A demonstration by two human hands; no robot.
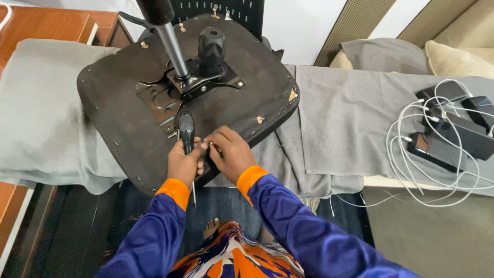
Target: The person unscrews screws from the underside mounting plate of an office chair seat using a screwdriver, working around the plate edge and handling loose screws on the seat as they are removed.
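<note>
Nearest the camera, two blue sleeves with orange cuffs lead to the hands at the near edge of an upturned chair seat (128,113). The left hand (183,163) has its fingers clamped round the black handle of a screwdriver (186,133), handle up and thin shaft pointing down past the wrist. The right hand (232,153) rests on the seat edge just beside it, fingertips pinched together on something small — too small to identify.

The chair seat lies underside up on a grey cloth (46,118) spread over a bed, with its near edge overhanging toward the person. Judged from its build, it is rigid and fairly heavy; the fabric underside should give good friction. Best hold: the stiff rim, or the metal mounting plate (164,98) at centre. The chrome gas column (172,49) and black knob (211,49) project upward and would shift the balance if the seat were tilted.

Farther right, several dark devices (437,149) with white cables (411,170) lie on the cloth — well apart from the hands.
</note>
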